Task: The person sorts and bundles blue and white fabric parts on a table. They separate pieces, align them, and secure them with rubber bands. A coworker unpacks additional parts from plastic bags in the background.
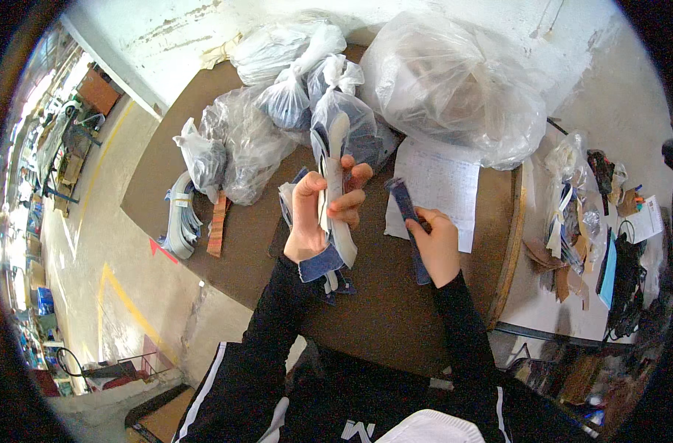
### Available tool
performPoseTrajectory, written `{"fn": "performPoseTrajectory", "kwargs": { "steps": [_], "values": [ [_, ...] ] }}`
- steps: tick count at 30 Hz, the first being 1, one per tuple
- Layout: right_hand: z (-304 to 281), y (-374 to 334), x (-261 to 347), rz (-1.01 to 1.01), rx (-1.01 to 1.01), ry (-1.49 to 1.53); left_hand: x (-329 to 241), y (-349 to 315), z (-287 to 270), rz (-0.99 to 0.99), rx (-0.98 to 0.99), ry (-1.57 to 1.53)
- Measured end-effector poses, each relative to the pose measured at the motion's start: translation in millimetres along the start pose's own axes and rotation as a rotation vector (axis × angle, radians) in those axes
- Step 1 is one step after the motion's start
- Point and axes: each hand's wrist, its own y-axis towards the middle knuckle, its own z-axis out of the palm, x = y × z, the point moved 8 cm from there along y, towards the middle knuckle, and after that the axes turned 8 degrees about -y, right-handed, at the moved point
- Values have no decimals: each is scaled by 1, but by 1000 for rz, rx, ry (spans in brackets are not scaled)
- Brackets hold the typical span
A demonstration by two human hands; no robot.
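My left hand (305,218) is raised over the table, its fingers wrapped round a bundle of long pale strips (339,240) that stands nearly upright. Dark layers show among the strips at the top. By my left wrist, a blue denim piece (321,265) crosses the bundle's lower end, and more denim ends hang beneath. To the right, my right hand (438,247) pinches a narrow dark blue denim strip (403,201) between thumb and fingers. That strip slants from its folded-looking top down past my hand. The two hands are apart.
Knotted clear plastic bags (281,103) and a large clear bag (454,88) crowd the brown table's (395,325) far side. A written paper sheet (454,188), a tied pale strip bundle (180,221) and a brown-orange strip (217,225) lie nearer. Scraps (565,229) cover a surface at right.
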Motion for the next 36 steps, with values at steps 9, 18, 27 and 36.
{"fn": "performPoseTrajectory", "kwargs": {
  "steps": [9,18,27,36],
  "values": [
    [-49,-7,54,-159,-219,337,9,0,-38,27,-250,278],
    [-39,-9,61,-263,-130,615,24,-6,-63,-32,-625,672],
    [-25,-7,36,-141,-98,1017,29,1,-50,-92,-504,580],
    [-92,53,-4,64,-166,214,17,0,-45,-44,-515,730]
  ]
}}
